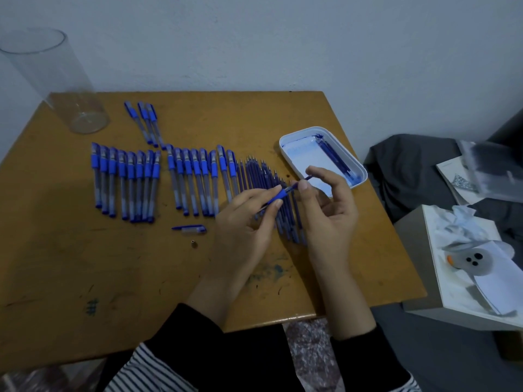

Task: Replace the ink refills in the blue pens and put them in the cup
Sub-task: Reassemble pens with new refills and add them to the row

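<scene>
Left hand (246, 222): fingers (277, 203) curled round blue pen (279, 195).
Right hand (329, 210): fingers (304, 186) pinching refill (308, 178) at pen's end.
Cup (56, 80): tabletop (141, 278), ten o'clock.
Tray (283, 148): two o'clock of hands.

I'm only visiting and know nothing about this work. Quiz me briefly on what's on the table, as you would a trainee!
1. True or false: the clear cup already holds pens.
2. The right hand pinches: A) a refill, B) the clear cup, C) nothing?
3. Which hand holds the pen?
Key: 1 false; 2 A; 3 the left hand.
</scene>
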